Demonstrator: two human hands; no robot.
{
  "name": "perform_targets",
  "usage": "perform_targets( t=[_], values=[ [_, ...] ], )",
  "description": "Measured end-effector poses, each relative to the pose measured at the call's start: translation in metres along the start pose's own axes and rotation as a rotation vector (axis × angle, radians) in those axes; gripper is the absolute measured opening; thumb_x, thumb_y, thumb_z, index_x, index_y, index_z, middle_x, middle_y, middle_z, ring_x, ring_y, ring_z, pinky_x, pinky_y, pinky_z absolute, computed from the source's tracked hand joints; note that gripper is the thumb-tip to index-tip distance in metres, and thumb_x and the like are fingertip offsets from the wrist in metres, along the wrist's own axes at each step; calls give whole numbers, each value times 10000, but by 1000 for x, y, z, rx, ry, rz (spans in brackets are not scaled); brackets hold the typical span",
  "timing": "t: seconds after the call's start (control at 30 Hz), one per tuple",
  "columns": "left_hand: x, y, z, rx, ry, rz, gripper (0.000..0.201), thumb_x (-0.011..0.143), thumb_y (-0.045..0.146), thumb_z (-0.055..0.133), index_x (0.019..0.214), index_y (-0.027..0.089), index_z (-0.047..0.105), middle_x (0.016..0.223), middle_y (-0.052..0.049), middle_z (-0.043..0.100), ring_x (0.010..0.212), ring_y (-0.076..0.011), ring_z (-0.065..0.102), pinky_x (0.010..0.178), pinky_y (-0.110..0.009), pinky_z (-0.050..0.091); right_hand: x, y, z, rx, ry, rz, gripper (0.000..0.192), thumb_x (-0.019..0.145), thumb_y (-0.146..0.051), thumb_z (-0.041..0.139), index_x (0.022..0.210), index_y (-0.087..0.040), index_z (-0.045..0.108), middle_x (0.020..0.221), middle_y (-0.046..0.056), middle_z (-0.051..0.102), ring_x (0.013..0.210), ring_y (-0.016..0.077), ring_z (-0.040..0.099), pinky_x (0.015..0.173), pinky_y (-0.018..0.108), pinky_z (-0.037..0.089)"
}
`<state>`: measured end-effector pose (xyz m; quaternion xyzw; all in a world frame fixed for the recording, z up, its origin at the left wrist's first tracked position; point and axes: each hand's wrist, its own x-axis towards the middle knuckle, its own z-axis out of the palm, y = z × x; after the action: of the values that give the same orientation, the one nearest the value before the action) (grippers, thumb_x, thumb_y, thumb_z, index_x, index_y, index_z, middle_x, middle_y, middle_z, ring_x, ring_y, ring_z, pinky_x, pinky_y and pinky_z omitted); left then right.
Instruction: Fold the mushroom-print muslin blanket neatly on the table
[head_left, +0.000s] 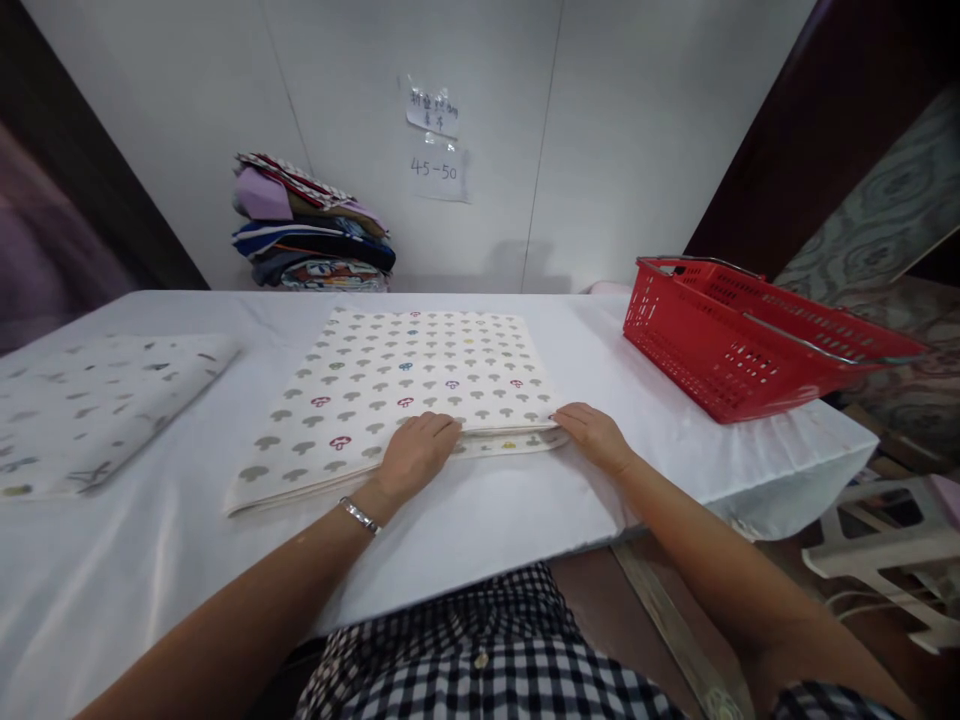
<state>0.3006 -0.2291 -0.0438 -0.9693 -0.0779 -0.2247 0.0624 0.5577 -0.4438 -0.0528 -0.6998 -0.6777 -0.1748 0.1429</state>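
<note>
A folded white cloth printed with grey mushrooms, and a few red and blue ones, lies flat on the table in front of me. At the middle of its near edge, my left hand is closed over the layers, its fingertips curled on the fold. My right hand pinches the near right corner between thumb and fingers. Between my hands the layers part slightly, and a lower one shows beneath the top. Both thumbs are mostly hidden.
Another folded patterned cloth lies at the left. A red plastic basket stands on the right of the white-covered table. Against the wall is a stack of folded fabrics. Paper notes hang above. A white stool stands at lower right.
</note>
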Motion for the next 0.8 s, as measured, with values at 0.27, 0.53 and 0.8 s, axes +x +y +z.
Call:
perform_targets(
  t=[0.27,0.53,0.8],
  values=[
    [-15,5,8,-30,-118,88,274,939,159,338,952,171,611,886,-82,595,822,-198,525,694,-338,413,-11,-4,7,32,-96,-50,303,925,-157,402,1138,-210,611,1172,98,599,1053,228,528,881,402,482],
    [-18,8,5,-26,-163,66,273,910,124,373,1070,174,588,949,-85,612,860,-211,538,720,-348,419,-11,-10,-8,16,-210,-106,325,910,-138,376,1161,-151,582,1066,124,603,997,230,510,857,378,460],
    [-18,8,3,-90,-181,25,321,892,113,371,1121,202,578,1022,-80,615,923,-215,549,761,-350,424,-7,-6,-8,-17,-252,-119,295,901,-146,413,1133,-166,595,1046,108,611,977,221,522,823,357,444]
  ],
)
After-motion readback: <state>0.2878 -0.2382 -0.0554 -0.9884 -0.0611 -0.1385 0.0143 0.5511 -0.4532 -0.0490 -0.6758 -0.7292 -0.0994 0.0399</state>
